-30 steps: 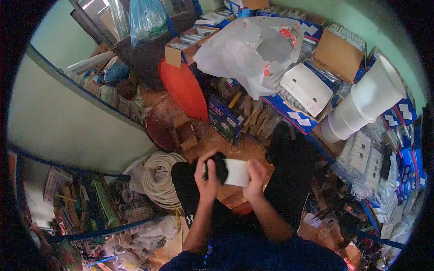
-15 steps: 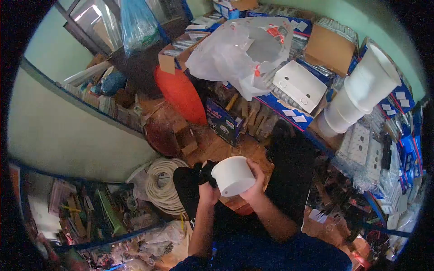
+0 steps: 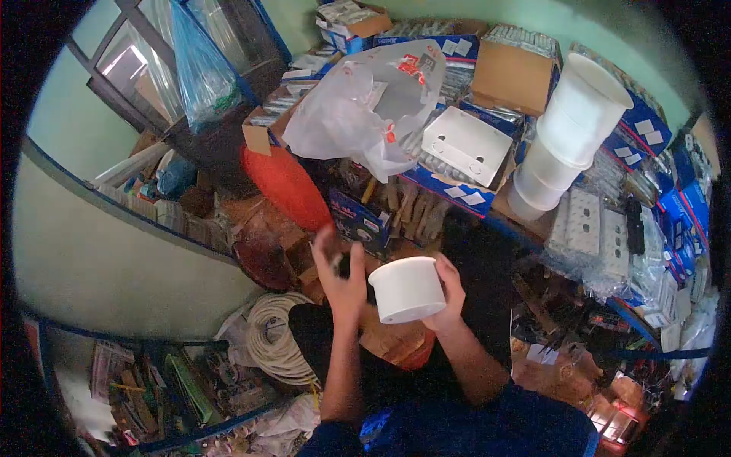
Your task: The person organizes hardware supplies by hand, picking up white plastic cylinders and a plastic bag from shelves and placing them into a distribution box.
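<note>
A round white container [image 3: 409, 291] is tilted above the lap, its rim toward the upper left. My right hand [image 3: 448, 295] grips its right side. To the left of the container, my left hand [image 3: 340, 280] is raised with fingers spread, apart from it and slightly blurred by motion. A small dark thing shows by the left fingers, too unclear to name.
A stack of white containers [image 3: 576, 114] stands on the right, beside a white panel [image 3: 466, 145] on boxes. A plastic bag [image 3: 358, 107] lies behind. The red object [image 3: 285, 185] leans left of centre. Coiled cable [image 3: 278, 339] lies lower left.
My left hand has come off the white container and moved up and left, its fingers now spread. The black item near it has left its grasp or is obscured. The view has shifted right.
</note>
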Demonstrator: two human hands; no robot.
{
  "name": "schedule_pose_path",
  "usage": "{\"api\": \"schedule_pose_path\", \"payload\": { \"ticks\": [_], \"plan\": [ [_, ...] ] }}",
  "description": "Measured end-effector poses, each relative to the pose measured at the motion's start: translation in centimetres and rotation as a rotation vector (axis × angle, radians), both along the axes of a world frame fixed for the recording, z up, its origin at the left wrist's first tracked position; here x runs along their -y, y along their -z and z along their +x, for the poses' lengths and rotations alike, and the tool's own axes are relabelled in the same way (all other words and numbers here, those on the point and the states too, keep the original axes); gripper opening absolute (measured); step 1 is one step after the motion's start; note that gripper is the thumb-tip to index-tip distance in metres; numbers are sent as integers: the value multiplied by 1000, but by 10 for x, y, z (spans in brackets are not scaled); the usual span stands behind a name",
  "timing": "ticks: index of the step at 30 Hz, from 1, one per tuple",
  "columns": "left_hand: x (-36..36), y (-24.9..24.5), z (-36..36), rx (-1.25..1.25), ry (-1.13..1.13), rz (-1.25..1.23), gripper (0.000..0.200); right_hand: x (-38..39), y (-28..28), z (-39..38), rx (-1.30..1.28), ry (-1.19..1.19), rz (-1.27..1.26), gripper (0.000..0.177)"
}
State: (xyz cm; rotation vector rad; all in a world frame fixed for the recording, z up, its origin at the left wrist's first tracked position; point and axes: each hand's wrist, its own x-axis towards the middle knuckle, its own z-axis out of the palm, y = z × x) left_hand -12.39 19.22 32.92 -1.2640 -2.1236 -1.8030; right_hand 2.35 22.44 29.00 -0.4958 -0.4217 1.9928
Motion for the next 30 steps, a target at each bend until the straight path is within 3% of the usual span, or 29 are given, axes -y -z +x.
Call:
{"api": "schedule_pose_path", "payload": {
  "ticks": [3, 6, 7, 10, 13, 14, 19, 21, 27, 29, 30],
  "plan": [
    [-36, -52, 3, 179, 113, 65, 76, 14, 35, -18, 77, 266, 30, 20],
    [-80, -92, 6, -142, 140, 67, 96, 28, 59, -41, 558, 493, 199, 17],
    [-89, -97, 7, -195, 113, -32, 101, 31, 54, -46, 214, 321, -182, 18],
    [-108, -120, 27, -143, -16, -496, 112, 39, 70, -57, 35, 112, -265, 19],
    [-126, -113, 21, -164, -67, -482, 111, 42, 74, -55, 91, 94, -56, 17],
    [-129, -110, 19, -164, -82, -495, 108, 45, 78, -59, 70, 90, -147, 17],
    [-135, -89, -4, -249, -158, -543, 93, 43, 76, -47, 112, 49, -66, 18],
    [-130, -83, -18, -318, -165, -491, 72, 42, 66, -43, 140, 58, -58, 18],
    [-78, -95, -45, -329, -76, -379, 43, 43, 76, -46, 358, 111, 6, 24],
    [-46, -95, -57, -240, 28, -291, 39, 45, 54, -32, 365, 11, 79, 25],
    [-29, -86, -71, -281, -53, -281, 38, 36, 45, -29, 356, -28, 147, 26]
  ]
}}
